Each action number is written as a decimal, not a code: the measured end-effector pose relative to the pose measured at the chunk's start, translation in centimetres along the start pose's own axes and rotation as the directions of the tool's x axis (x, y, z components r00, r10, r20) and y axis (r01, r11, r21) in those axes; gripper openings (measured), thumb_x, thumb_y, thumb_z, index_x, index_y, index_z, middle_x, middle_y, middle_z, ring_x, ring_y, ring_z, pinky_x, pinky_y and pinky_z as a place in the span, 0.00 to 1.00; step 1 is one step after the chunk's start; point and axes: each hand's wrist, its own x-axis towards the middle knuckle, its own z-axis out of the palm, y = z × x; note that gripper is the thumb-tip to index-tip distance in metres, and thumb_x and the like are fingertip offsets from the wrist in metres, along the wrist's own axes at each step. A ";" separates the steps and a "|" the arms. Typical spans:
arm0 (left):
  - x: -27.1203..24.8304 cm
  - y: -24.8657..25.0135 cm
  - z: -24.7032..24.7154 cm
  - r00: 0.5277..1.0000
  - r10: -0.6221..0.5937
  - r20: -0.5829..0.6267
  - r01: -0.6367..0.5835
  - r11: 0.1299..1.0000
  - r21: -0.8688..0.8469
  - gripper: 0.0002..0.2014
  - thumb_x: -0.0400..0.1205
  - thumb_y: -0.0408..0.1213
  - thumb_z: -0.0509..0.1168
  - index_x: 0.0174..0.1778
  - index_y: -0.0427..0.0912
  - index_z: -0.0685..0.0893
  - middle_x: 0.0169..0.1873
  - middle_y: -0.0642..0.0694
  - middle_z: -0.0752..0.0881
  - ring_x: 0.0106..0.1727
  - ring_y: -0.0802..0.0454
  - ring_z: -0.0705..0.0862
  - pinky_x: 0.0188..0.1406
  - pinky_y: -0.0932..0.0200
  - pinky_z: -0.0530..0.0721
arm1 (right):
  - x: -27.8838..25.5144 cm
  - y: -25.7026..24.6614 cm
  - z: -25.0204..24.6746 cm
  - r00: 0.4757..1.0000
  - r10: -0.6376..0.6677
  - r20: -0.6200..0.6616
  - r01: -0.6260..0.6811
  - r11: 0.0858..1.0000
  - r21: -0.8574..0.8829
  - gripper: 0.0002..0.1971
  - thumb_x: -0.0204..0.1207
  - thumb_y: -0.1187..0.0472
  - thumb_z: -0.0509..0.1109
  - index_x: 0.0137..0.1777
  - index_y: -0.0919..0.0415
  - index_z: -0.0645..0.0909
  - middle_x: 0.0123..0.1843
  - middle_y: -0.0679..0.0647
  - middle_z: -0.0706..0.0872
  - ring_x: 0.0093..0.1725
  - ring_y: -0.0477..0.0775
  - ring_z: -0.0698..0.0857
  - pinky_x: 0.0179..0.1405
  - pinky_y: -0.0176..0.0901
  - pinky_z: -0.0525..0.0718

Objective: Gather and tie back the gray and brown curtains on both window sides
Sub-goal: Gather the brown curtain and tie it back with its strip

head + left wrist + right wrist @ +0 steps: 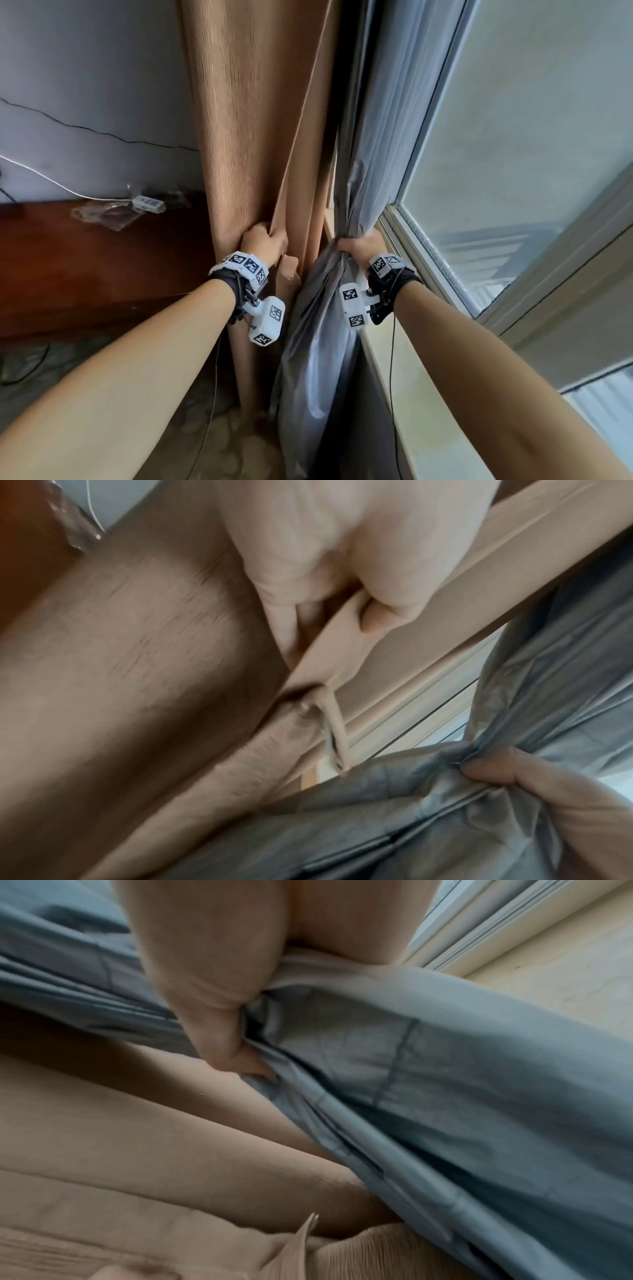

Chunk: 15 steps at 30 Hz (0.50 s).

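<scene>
A ribbed brown curtain point(253, 137) hangs in the corner, and a thin gray curtain point(370, 154) hangs beside it against the window. My left hand point(265, 241) grips a fold of the brown curtain point(120, 656), thumb pressed on a flat brown strap point(329, 647) with a small loop. My right hand point(359, 245) grips a gathered bunch of the gray curtain point(411, 1083) at sill height. In the left wrist view the right hand point(534, 785) pinches gray folds point(428, 804). The brown curtain point(137, 1150) lies just left of the right hand point(205, 1001).
The window glass point(531, 120) and its pale frame point(428, 260) run along the right, with a stone sill point(421, 394) below. A dark wooden cabinet point(85, 267) stands at the left with a plastic bag point(102, 212) and a white cable point(51, 181). Patterned floor point(222, 445) lies below.
</scene>
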 end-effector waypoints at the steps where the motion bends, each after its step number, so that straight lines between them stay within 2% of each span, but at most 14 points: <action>1: -0.4 -0.3 -0.2 1.000 0.004 0.021 -0.004 1.000 -0.022 0.11 0.84 0.40 0.60 0.49 0.38 0.85 0.43 0.38 0.87 0.52 0.35 0.86 0.46 0.56 0.76 | 0.0 0.2 -0.3 1.000 -0.015 -0.021 0.015 1.000 -0.026 0.10 0.67 0.70 0.78 0.44 0.61 0.81 0.41 0.57 0.87 0.45 0.64 0.89 0.51 0.53 0.89; 3: -1.4 -0.7 -0.9 0.998 0.010 0.056 -0.007 0.998 -0.067 0.09 0.83 0.38 0.60 0.46 0.40 0.84 0.42 0.42 0.86 0.50 0.39 0.85 0.45 0.58 0.74 | -0.2 0.1 -0.7 0.996 -0.066 -0.058 0.062 0.996 -0.064 0.11 0.68 0.68 0.78 0.38 0.56 0.78 0.37 0.51 0.85 0.41 0.59 0.88 0.45 0.48 0.88; 5: -2.2 -1.0 -1.4 0.997 0.014 0.073 -0.008 0.997 -0.080 0.10 0.82 0.37 0.60 0.54 0.41 0.85 0.46 0.45 0.87 0.50 0.44 0.83 0.50 0.58 0.77 | -0.4 0.1 -0.4 0.991 -0.117 -0.070 0.109 0.988 -0.110 0.12 0.67 0.67 0.78 0.36 0.54 0.77 0.37 0.51 0.86 0.40 0.58 0.87 0.42 0.47 0.88; 7: -2.7 -1.0 -1.7 0.996 0.023 0.087 -0.017 0.997 -0.077 0.13 0.79 0.39 0.62 0.57 0.44 0.84 0.48 0.46 0.87 0.50 0.44 0.85 0.55 0.53 0.84 | -0.6 0.2 0.7 0.985 -0.167 -0.050 0.159 0.979 -0.131 0.11 0.64 0.66 0.77 0.43 0.59 0.79 0.41 0.54 0.86 0.41 0.57 0.86 0.38 0.43 0.84; 9: -3.2 -1.2 -1.9 0.993 0.036 0.112 -0.030 0.998 -0.056 0.13 0.73 0.43 0.61 0.50 0.46 0.84 0.45 0.41 0.89 0.48 0.39 0.88 0.50 0.41 0.89 | -0.5 0.8 1.9 0.978 -0.205 -0.043 0.197 0.969 -0.146 0.22 0.57 0.62 0.76 0.53 0.61 0.80 0.45 0.53 0.86 0.45 0.57 0.86 0.41 0.43 0.81; 10: -3.3 -1.5 -1.8 0.991 0.048 0.123 -0.042 0.998 -0.052 0.13 0.71 0.44 0.60 0.47 0.46 0.84 0.43 0.39 0.89 0.47 0.39 0.89 0.46 0.39 0.90 | -0.5 1.2 2.4 0.975 -0.217 -0.041 0.208 0.966 -0.154 0.26 0.56 0.60 0.76 0.57 0.61 0.80 0.46 0.52 0.86 0.46 0.56 0.85 0.44 0.44 0.81; 13: -4.1 -1.3 -1.7 0.988 0.063 0.139 -0.049 0.994 -0.102 0.10 0.72 0.46 0.62 0.41 0.46 0.84 0.41 0.37 0.90 0.41 0.40 0.91 0.38 0.40 0.91 | -0.3 2.5 3.3 0.977 -0.210 -0.040 0.201 0.968 -0.153 0.30 0.59 0.60 0.78 0.64 0.59 0.79 0.50 0.51 0.86 0.49 0.55 0.85 0.47 0.42 0.80; 15: -4.5 -1.1 -1.4 0.986 0.060 0.158 -0.040 0.991 -0.129 0.13 0.74 0.48 0.63 0.42 0.42 0.85 0.40 0.36 0.90 0.38 0.40 0.92 0.38 0.40 0.91 | -0.2 2.9 3.3 0.976 -0.214 -0.038 0.206 0.967 -0.150 0.28 0.63 0.62 0.78 0.65 0.59 0.79 0.50 0.51 0.86 0.49 0.54 0.85 0.46 0.40 0.78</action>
